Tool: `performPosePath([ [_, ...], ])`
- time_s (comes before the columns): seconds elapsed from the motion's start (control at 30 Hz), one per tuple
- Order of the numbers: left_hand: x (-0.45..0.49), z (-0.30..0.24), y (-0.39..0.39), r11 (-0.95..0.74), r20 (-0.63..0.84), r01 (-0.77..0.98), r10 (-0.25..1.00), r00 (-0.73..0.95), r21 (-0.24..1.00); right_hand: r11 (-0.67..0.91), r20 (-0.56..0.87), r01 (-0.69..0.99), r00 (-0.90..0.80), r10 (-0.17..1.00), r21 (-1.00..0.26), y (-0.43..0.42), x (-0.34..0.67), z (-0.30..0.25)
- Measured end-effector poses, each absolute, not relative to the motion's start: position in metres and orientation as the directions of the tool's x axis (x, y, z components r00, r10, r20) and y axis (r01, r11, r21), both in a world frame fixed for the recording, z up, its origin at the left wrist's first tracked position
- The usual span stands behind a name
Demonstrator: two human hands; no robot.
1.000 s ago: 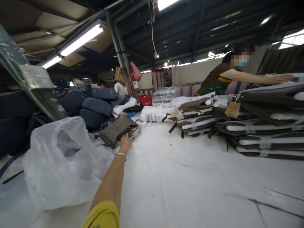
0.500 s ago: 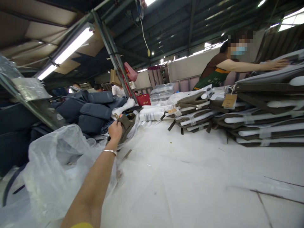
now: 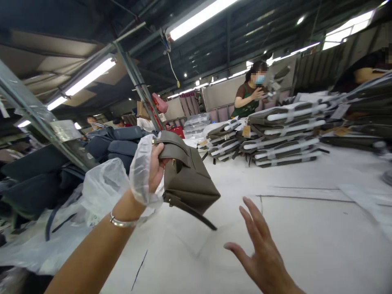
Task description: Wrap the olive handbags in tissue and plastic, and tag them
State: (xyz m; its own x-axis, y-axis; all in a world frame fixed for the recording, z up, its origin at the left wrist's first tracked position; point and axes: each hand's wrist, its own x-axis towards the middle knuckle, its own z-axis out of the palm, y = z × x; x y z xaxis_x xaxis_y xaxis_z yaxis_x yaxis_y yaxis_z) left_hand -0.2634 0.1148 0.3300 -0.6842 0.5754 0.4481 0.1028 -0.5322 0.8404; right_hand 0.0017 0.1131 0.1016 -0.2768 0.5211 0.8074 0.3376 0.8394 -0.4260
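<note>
My left hand (image 3: pixel 157 167) grips an olive-brown handbag (image 3: pixel 192 179) by its handle and holds it tilted above the white table (image 3: pixel 294 245). A loose strap hangs from the bag's lower side. Translucent plastic wrapping (image 3: pixel 141 167) lies around my left hand and wrist. To the right of the bag, apart from it, my right hand (image 3: pixel 260 245) is open over the table with its fingers spread, and nothing is in it.
Stacks of olive-brown bags with white padding (image 3: pixel 288 134) stand at the back right. Dark blue bags (image 3: pixel 125 147) are piled at the left, behind crumpled clear plastic (image 3: pixel 104 188). A masked co-worker (image 3: pixel 248 94) stands behind the stacks. A metal post (image 3: pixel 139 81) rises beyond.
My left hand has brought the handbag from the table's far left nearer to me, lifted up. My right hand has come into view. The view has shifted right, and the co-worker's hands are now raised.
</note>
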Motion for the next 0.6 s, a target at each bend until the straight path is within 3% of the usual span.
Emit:
performPosePath([
  [0.13,-0.159,0.307,0.076,-0.439,0.378,0.025,0.742,-0.553,0.898,0.809,0.763,0.316,-0.287,0.580,-0.496,0.099,0.029,0.128],
  [0.37,-0.040,0.284,0.039,-0.364,0.284,-0.091,0.839,-0.464,0.927,0.648,0.607,0.183,-0.237,0.759,-0.739,0.090,0.096,0.120],
  [0.5,0.011,0.279,0.044,-0.372,0.279,-0.218,0.889,-0.362,0.902,0.542,0.517,-0.021,-0.331,0.789,-0.840,0.099,0.132,0.120],
  [0.6,0.039,0.271,0.062,-0.361,0.323,-0.235,0.928,-0.185,0.902,0.337,0.394,-0.206,-0.457,0.797,-0.919,0.099,0.152,0.120],
])
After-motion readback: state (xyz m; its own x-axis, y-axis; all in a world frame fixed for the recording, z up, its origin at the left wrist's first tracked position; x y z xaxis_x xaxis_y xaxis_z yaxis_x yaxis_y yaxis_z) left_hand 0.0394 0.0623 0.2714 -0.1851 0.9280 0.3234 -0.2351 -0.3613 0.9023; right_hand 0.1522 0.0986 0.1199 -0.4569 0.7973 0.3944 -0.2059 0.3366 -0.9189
